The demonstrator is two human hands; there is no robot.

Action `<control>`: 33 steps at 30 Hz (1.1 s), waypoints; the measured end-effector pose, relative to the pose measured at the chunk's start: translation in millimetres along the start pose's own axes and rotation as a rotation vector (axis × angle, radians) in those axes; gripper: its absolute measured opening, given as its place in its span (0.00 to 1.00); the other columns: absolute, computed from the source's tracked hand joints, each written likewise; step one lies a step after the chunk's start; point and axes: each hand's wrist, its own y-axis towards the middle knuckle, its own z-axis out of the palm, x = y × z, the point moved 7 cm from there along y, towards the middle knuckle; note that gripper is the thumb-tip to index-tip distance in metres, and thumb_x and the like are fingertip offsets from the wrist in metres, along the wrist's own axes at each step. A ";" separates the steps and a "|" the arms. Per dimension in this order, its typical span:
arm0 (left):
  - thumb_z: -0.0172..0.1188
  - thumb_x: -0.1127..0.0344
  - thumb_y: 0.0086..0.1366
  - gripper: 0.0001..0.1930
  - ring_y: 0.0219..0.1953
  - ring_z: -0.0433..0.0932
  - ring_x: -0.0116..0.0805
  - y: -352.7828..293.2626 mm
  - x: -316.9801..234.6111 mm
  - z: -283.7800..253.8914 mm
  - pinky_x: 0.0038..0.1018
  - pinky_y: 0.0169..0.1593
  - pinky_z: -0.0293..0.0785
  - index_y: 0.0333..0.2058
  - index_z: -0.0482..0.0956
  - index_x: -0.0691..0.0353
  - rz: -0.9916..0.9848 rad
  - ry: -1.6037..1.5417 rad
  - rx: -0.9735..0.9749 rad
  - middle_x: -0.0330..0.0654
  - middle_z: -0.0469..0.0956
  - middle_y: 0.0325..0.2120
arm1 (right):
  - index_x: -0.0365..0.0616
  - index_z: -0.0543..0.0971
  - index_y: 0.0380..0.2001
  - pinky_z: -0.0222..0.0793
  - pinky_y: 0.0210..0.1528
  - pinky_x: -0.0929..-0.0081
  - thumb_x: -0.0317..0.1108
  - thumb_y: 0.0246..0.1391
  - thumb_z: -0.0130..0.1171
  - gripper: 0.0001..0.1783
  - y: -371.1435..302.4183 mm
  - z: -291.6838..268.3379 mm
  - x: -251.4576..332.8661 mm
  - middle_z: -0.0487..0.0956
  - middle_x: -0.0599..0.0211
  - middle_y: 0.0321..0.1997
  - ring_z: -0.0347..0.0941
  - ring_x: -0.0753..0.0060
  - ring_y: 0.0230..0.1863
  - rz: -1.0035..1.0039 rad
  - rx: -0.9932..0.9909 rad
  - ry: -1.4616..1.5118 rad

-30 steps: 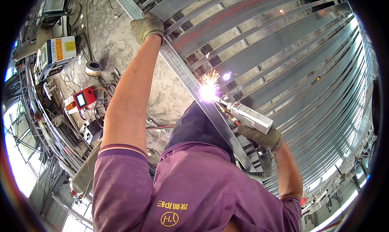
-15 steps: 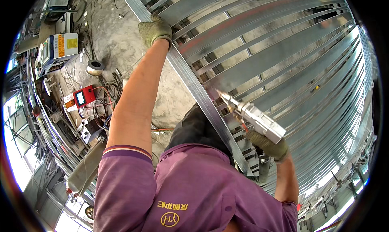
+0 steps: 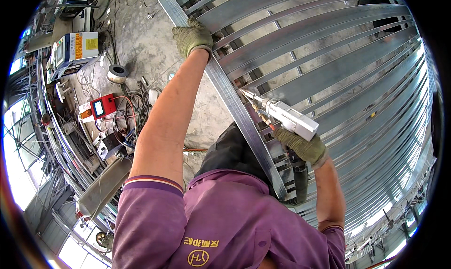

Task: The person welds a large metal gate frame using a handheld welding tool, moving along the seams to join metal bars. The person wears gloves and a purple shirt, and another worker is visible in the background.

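Note:
A long galvanized metal rail (image 3: 230, 99) runs diagonally, joined to many parallel metal slats (image 3: 324, 57) on its right. My left hand (image 3: 193, 38), in a grey-green knit glove, is closed around the rail near its upper part, arm stretched out. In my right hand (image 3: 303, 144), gloved alike, is a silver-white welding gun (image 3: 289, 116) with a pointed nozzle. Its tip is near the slat ends beside the rail, below my left hand; whether it touches the metal I cannot tell. A dark hose (image 3: 300, 182) hangs from the gun, and the grip is partly hidden by my fingers.
On the left stand a white-and-blue machine (image 3: 77, 48), a red box with a screen (image 3: 102, 106) and a wire spool (image 3: 117, 74), with tangled cables (image 3: 124, 123) on the concrete floor. A grey padded bar (image 3: 103, 186) lies lower left. Metal stock fills the far left.
The welding gun has moved up and left, its tip closer to the rail. A reddish glow by the nozzle has gone. My left hand keeps its place on the rail; the whole view has shifted slightly.

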 end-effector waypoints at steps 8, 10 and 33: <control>0.51 0.37 0.72 0.37 0.57 0.81 0.65 -0.7 -1.8 0.2 0.51 0.61 0.76 0.60 0.71 0.69 -0.004 0.019 -0.007 0.64 0.80 0.56 | 0.43 0.79 0.65 0.76 0.50 0.74 0.44 0.62 0.76 0.32 7.4 6.4 -2.7 0.86 0.67 0.51 0.77 0.75 0.47 -0.077 0.035 0.008; 0.51 0.37 0.72 0.37 0.57 0.81 0.65 -0.3 -2.8 -0.9 0.51 0.61 0.76 0.60 0.71 0.69 -0.006 0.021 -0.006 0.64 0.80 0.56 | 0.43 0.79 0.65 0.77 0.49 0.74 0.43 0.62 0.76 0.32 7.4 5.4 -4.4 0.86 0.67 0.50 0.77 0.76 0.46 -0.073 0.041 0.015; 0.51 0.39 0.74 0.35 0.58 0.81 0.64 -3.1 -5.9 -2.0 0.50 0.62 0.76 0.60 0.70 0.70 -0.012 0.002 0.016 0.64 0.79 0.57 | 0.44 0.80 0.63 0.78 0.42 0.76 0.42 0.62 0.76 0.30 6.0 5.6 -3.2 0.85 0.71 0.44 0.77 0.80 0.40 -0.108 0.019 -0.025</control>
